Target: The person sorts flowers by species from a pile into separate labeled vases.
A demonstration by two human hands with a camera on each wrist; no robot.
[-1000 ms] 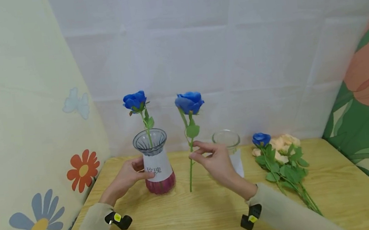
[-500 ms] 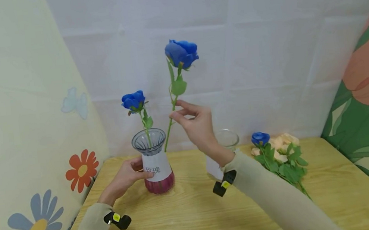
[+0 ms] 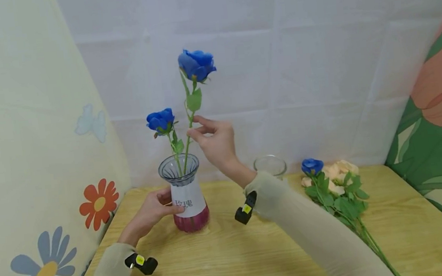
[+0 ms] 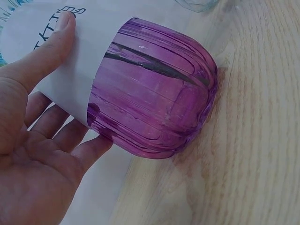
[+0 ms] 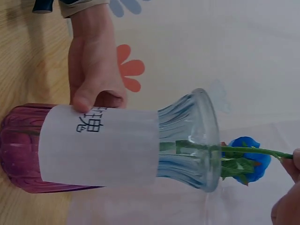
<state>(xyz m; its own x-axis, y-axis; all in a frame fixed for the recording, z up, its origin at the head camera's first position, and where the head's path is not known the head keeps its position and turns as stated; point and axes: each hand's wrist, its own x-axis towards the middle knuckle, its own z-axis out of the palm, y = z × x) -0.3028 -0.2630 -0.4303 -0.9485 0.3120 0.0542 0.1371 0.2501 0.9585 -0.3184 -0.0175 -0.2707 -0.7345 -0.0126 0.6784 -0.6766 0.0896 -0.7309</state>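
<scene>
A glass vase, bluish at the flared rim and purple-pink below, stands upright with a white paper label bearing characters around it. My left hand holds its left side, thumb on the label and fingers behind, as the left wrist view also shows. One blue rose leans in the vase. Between thumb and fingertips my right hand pinches the green stem of a second blue rose, above and right of the rim. This stem's lower part passes inside the vase mouth; its bottom end is hard to make out.
A clear glass vase stands behind my right forearm, mostly hidden. To its right, a blue rose and cream flowers with long leafy stems lie on the wooden table. A white cloth hangs behind.
My right hand has lifted the second rose, then carried it left, and its stem is now in the mouth of the purple-based vase. The left hand keeps its hold.
</scene>
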